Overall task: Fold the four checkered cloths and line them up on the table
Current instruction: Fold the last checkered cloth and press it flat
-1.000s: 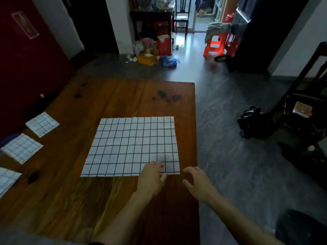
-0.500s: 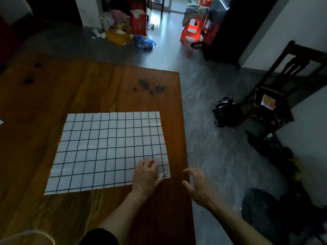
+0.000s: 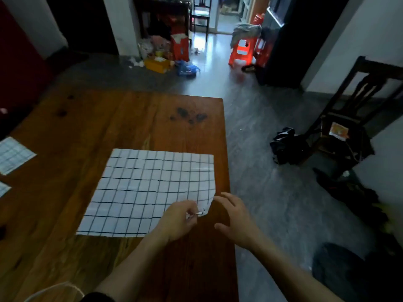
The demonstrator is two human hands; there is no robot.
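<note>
On wood, left hand pinches grid cloth; right hand spread.

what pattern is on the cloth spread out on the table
White with a thin dark grid of squares, on the spread cloth; the head view shows it.

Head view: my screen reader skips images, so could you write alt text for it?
A person's left hand pinches the near right corner of an unfolded checkered cloth on a wooden table, lifting it slightly. The open right hand hovers beside it. Folded cloths lie at the table's left edge.
</note>
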